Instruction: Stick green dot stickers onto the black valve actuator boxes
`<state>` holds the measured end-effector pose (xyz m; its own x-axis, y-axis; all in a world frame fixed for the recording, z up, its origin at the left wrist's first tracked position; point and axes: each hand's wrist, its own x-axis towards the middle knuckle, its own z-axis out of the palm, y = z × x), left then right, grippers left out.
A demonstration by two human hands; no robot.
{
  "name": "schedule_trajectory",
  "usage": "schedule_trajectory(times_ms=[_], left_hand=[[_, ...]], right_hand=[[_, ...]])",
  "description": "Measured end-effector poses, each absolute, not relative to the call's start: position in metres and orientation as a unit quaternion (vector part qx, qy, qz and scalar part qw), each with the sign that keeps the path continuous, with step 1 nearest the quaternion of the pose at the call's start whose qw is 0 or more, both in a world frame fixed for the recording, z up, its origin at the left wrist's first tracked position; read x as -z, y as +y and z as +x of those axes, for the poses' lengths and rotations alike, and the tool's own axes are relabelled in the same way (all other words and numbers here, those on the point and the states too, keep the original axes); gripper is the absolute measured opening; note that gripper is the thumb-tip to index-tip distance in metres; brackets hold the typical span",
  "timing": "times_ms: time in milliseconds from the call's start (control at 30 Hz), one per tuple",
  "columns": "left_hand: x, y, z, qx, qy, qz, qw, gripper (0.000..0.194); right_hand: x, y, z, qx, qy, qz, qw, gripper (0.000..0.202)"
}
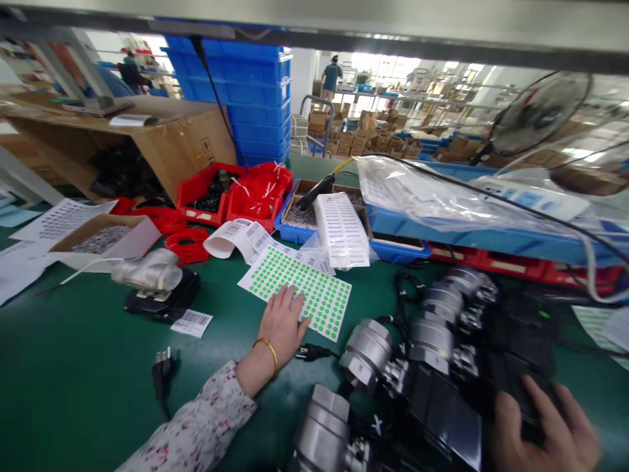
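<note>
Two hands at work: my left hand [282, 321] lies open, fingers flat on the green dot sticker sheet [299, 290] at frame centre, likely peeling one, while my right hand [543, 429] clasps a black valve actuator [521, 377] at lower right, awaiting its dot.

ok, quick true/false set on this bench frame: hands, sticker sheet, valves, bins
1. The left hand rests on the sheet of green dot stickers. True.
2. The right hand holds a screwdriver. False: it lies on a black valve actuator.
3. The dot stickers are red. False: green.
4. Several metal valves lie in a row on the green mat. True.
5. A gold bangle sits on the left wrist. True.
6. The stacked crates are yellow. False: blue.
</note>
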<state>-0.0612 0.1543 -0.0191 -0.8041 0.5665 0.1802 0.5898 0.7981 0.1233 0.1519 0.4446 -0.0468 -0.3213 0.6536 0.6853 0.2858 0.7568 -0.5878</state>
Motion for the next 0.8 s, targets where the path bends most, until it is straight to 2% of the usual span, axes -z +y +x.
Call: schedule_trajectory(times_ms=[100, 200, 400, 600, 733, 800], left_hand=[[0.025, 0.154, -0.065, 0.068, -0.942, -0.318, 0.084, 0.046], [0.029, 0.154, -0.068, 0.053, -0.936, -0.333, 0.097, 0.047], [0.035, 0.153, -0.075, 0.044, -0.918, -0.37, 0.134, 0.058], [0.047, 0.154, -0.082, 0.043, -0.913, -0.386, 0.124, 0.074], [0.03, 0.154, -0.078, 0.117, -0.911, -0.37, 0.139, 0.072], [0.012, 0.152, -0.074, 0.19, -0.907, -0.344, 0.155, 0.064]], right_hand=[[0.046, 0.445, 0.155, -0.132, -0.798, -0.293, 0.51, 0.045], [0.045, 0.446, 0.156, -0.136, -0.8, -0.286, 0.51, 0.043], [0.042, 0.444, 0.159, -0.177, -0.798, -0.299, 0.492, 0.035], [0.042, 0.446, 0.17, -0.246, -0.788, -0.291, 0.483, 0.041], [0.035, 0.446, 0.184, -0.276, -0.738, -0.325, 0.523, 0.043], [0.032, 0.445, 0.192, -0.276, -0.72, -0.345, 0.535, 0.04]])
